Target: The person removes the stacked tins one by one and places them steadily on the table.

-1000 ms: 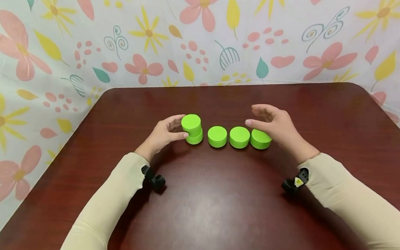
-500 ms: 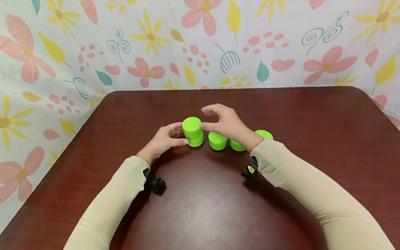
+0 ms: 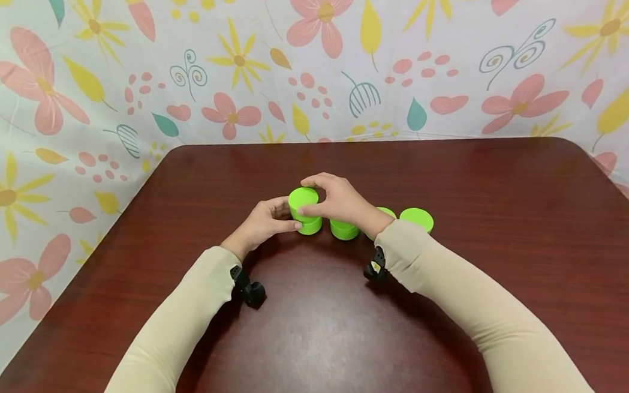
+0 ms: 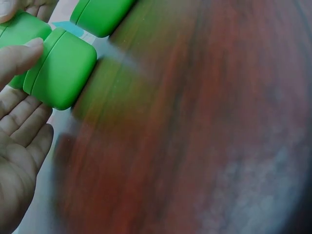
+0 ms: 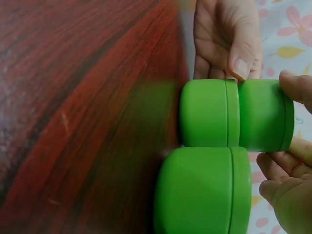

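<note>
Two round green lidded jars stand stacked at the left end of a row in the head view, the upper jar [image 3: 304, 196] on the lower jar [image 3: 310, 228]. My right hand [image 3: 342, 201] holds the upper jar between thumb and fingers. On the left, my left hand [image 3: 261, 224] is around the lower jar, thumb in front and fingers behind. The left wrist view shows the left thumb pressing near the lid of the lower jar [image 4: 66, 73]. In the right wrist view, the upper jar [image 5: 263, 114] sits slightly off line from the one below.
Beside the stack stands a matching jar [image 3: 344, 231], close to it. Farther right, two more green jars, a middle one [image 3: 387, 212] and an end one [image 3: 417, 219], are partly hidden by the right arm. A flower-patterned cloth [image 3: 355, 61] hangs behind the dark wooden table [image 3: 482, 189].
My right hand has moved left from above the rightmost jar to the stack and now grips the upper jar. The left hand has stayed by the stack.
</note>
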`<state>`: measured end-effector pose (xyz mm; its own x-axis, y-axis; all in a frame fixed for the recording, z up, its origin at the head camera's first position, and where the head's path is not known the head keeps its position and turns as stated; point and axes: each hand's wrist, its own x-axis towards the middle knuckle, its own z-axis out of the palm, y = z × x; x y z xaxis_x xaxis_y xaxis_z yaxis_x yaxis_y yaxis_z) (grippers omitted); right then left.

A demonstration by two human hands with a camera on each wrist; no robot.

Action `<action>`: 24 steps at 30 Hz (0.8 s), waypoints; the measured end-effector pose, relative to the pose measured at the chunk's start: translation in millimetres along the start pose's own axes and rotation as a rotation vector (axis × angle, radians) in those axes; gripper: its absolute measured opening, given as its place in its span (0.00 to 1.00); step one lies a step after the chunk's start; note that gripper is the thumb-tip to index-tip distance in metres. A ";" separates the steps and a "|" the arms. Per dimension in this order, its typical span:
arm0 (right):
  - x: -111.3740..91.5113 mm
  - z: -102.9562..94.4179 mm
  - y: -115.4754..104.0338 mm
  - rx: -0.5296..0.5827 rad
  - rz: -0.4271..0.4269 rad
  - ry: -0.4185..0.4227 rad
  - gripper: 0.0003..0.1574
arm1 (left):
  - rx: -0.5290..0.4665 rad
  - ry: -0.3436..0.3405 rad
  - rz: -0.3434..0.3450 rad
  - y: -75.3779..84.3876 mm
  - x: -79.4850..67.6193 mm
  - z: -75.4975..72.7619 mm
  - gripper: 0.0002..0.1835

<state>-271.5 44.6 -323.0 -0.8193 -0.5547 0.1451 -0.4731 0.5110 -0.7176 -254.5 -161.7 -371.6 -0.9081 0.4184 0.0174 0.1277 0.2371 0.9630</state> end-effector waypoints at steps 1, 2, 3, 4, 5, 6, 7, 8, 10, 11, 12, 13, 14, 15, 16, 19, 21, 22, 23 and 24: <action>0.2 0.3 -0.1 0.003 0.003 -0.004 0.38 | 0.005 0.004 -0.001 0.3 0.0 0.0 0.27; 0.2 0.5 -0.3 0.004 0.005 -0.007 0.38 | 0.012 0.005 0.000 -0.2 0.4 -0.3 0.27; 0.1 0.5 -0.6 0.005 0.005 -0.008 0.39 | 0.018 0.007 0.000 0.2 0.6 -0.5 0.26; -0.1 0.5 -0.9 0.007 0.006 -0.010 0.39 | 0.027 0.010 0.001 0.0 1.0 -0.9 0.26; -0.1 0.5 -1.3 0.007 0.004 -0.008 0.39 | 0.034 0.011 0.002 -0.1 1.5 -1.2 0.26; -0.2 0.4 -1.5 0.007 0.001 -0.006 0.39 | 0.041 0.014 0.001 0.1 2.0 -1.6 0.25; -0.1 0.3 -1.8 0.008 -0.001 -0.003 0.39 | 0.049 0.016 0.000 0.3 2.5 -2.0 0.25; -0.1 0.3 -2.0 0.007 -0.002 0.000 0.39 | 0.053 0.019 -0.002 0.4 2.9 -2.4 0.25; 0.0 0.3 -2.2 0.009 0.000 0.005 0.39 | 0.062 0.023 -0.009 1.3 3.5 -3.0 0.25; 0.1 0.4 -2.1 0.009 0.002 0.009 0.39 | 0.064 0.025 -0.014 1.7 3.7 -3.2 0.24; 0.0 0.7 -1.9 0.011 0.006 0.011 0.39 | 0.067 0.027 -0.018 2.0 3.8 -3.3 0.24; 0.0 1.1 -1.8 0.013 0.013 0.014 0.39 | 0.066 0.027 -0.023 2.0 3.9 -3.2 0.24; -0.1 1.6 -1.4 0.014 0.019 0.016 0.39 | 0.066 0.026 -0.028 2.0 3.9 -3.1 0.25; -0.3 2.1 -1.1 0.015 0.023 0.019 0.39 | 0.067 0.025 -0.032 2.0 3.6 -2.9 0.25; -0.4 2.8 -0.5 0.014 0.025 0.021 0.39 | 0.065 0.025 -0.037 1.9 3.4 -2.6 0.25; -0.8 4.4 1.0 0.017 0.030 0.030 0.40 | 0.062 0.019 -0.046 1.2 2.2 -1.7 0.25; -1.0 4.8 1.8 0.020 0.025 0.035 0.40 | 0.061 0.019 -0.047 0.8 1.6 -1.3 0.25; -1.2 4.7 1.9 0.025 0.024 0.037 0.40 | 0.058 0.020 -0.046 0.5 1.6 -1.0 0.25; -1.3 4.2 1.8 0.031 0.024 0.039 0.40 | 0.058 0.017 -0.039 0.0 1.7 -1.0 0.25; -1.5 3.6 1.5 0.033 0.023 0.040 0.40 | 0.054 0.017 -0.037 -0.4 2.0 -0.9 0.25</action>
<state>-269.8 43.9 -326.7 -0.8426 -0.5157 0.1552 -0.4435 0.5009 -0.7432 -256.7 -161.7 -371.7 -0.9193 0.3934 -0.0129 0.1147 0.2992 0.9473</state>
